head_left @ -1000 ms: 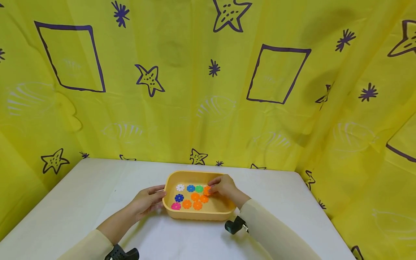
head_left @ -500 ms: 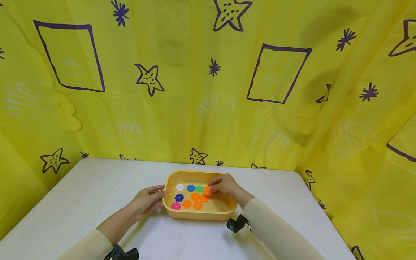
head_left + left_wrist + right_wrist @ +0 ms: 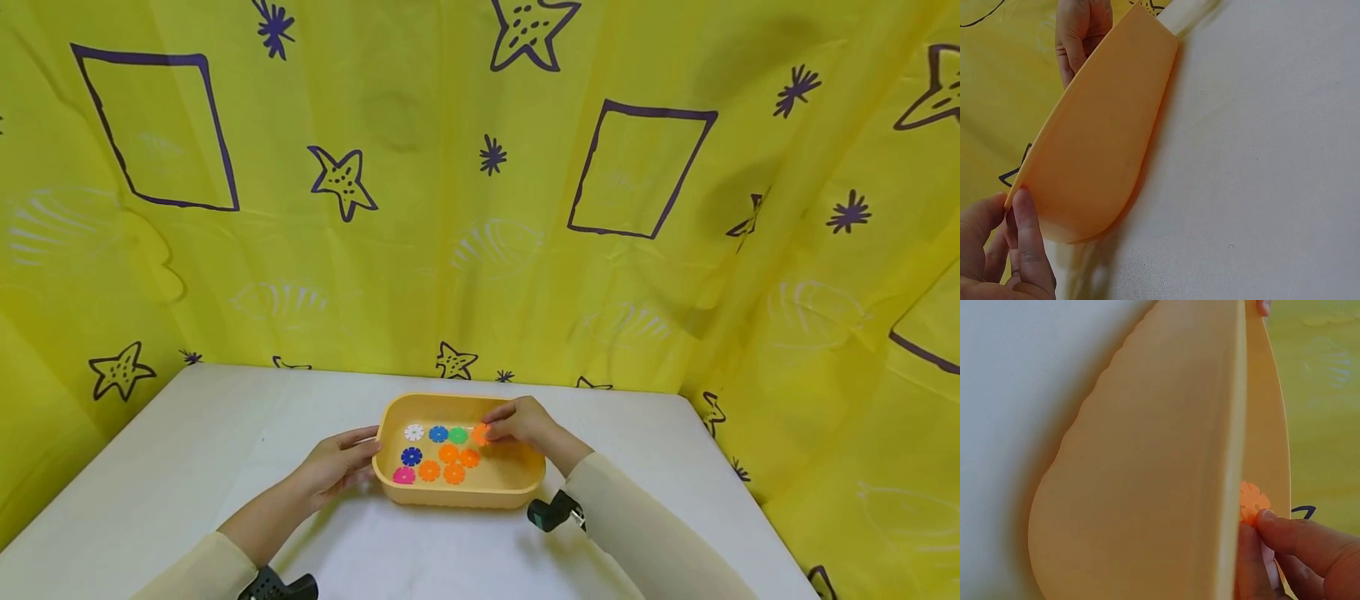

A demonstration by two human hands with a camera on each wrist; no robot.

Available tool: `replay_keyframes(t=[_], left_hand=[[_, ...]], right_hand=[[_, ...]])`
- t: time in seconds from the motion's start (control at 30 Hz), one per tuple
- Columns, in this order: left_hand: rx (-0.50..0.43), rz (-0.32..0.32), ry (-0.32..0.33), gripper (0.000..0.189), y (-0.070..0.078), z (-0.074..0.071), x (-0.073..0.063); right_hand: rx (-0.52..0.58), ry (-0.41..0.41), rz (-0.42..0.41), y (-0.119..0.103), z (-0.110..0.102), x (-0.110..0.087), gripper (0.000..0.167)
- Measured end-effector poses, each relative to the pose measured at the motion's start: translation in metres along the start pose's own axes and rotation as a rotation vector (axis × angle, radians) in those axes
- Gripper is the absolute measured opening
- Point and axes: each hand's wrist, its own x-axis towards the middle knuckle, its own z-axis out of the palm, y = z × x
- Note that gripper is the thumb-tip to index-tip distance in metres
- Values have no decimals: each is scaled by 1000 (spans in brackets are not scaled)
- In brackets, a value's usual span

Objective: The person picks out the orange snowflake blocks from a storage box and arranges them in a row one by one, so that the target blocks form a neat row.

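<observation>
A shallow peach-yellow plastic basin [image 3: 457, 497] stands on the white table. My left hand [image 3: 333, 467] grips its left end; in the left wrist view the thumb and fingers [image 3: 1030, 244] pinch the rim. Over the basin's right half, my right hand [image 3: 528, 427] pinches an orange notched disc [image 3: 481, 434], seen between thumb and fingertips in the right wrist view. Inside the basin lie several more orange discs [image 3: 430, 471], a white disc [image 3: 414, 432], a light blue one [image 3: 438, 434], a green one [image 3: 457, 435], a dark blue one [image 3: 411, 457] and a pink one [image 3: 404, 475].
The white tabletop [image 3: 247, 442] extends around the basin on all sides. A yellow curtain [image 3: 420, 275] with star and fish prints hangs behind and beside the table. Black wrist cameras [image 3: 551, 511] sit below both forearms.
My right hand has risen slightly and shifted a little right with the orange disc. The left hand keeps its grip on the basin, and the other discs stay in place.
</observation>
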Motion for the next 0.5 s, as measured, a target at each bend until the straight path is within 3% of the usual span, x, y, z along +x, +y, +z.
replay_keyframes(t=[0.5], left_hand=[[-87, 26, -51, 54, -1, -1, -3]], right_hand=[[70, -33, -21, 3, -15, 1, 25]])
